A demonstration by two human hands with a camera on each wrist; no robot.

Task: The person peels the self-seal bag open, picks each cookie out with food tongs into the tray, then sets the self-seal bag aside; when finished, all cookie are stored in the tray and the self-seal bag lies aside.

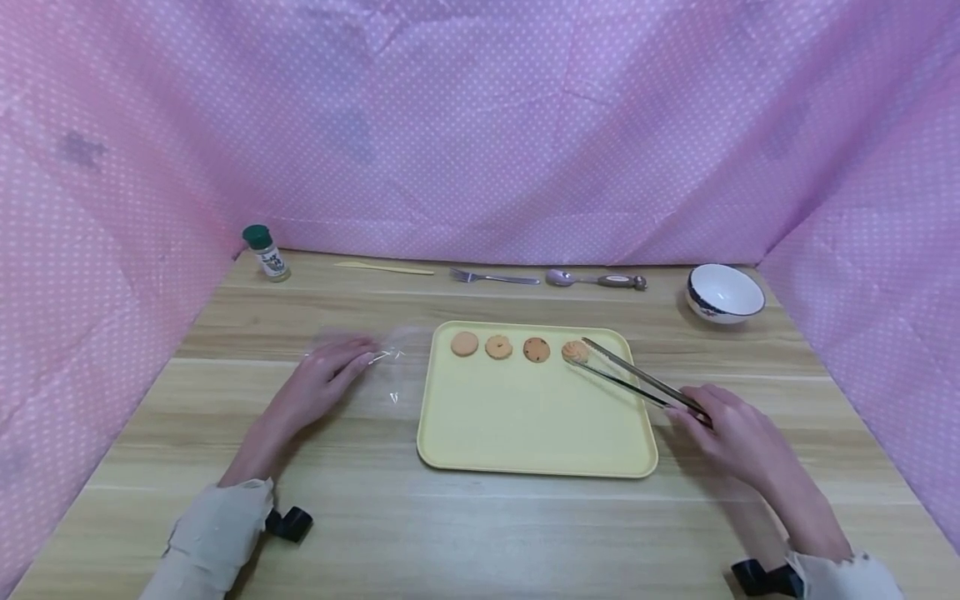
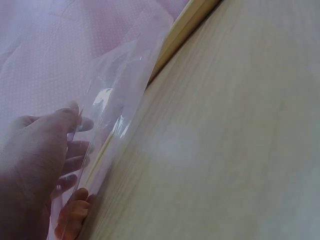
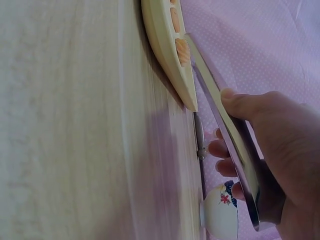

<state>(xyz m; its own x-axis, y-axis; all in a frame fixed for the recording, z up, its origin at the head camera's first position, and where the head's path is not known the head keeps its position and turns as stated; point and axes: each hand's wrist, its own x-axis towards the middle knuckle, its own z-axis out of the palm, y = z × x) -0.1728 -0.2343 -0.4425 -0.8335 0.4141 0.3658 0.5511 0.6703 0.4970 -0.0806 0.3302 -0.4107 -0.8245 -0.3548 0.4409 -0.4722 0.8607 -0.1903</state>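
My left hand point(image 1: 330, 371) pinches the edge of a clear plastic bag point(image 1: 393, 367), left of the yellow tray point(image 1: 536, 425). In the left wrist view a rounded orange shape point(image 2: 74, 215) shows low beside the bag; I cannot tell what it is. My right hand point(image 1: 731, 429) grips metal tongs point(image 1: 660, 387), reaching over the tray's right side. Their tips are apart, on either side of a swirled cookie point(image 1: 574, 352). Left of that cookie lie a dark-dotted cookie point(image 1: 536, 350), a flower-shaped cookie point(image 1: 498, 347) and a plain round cookie point(image 1: 464, 343), in a row.
Along the table's back stand a green-capped shaker point(image 1: 268, 254) and a white bowl point(image 1: 725, 292) with a dark patterned outside. Between them lie a yellow knife point(image 1: 384, 267), a fork point(image 1: 495, 277) and a spoon point(image 1: 596, 280). Pink dotted cloth point(image 1: 480, 133) hangs behind and at both sides.
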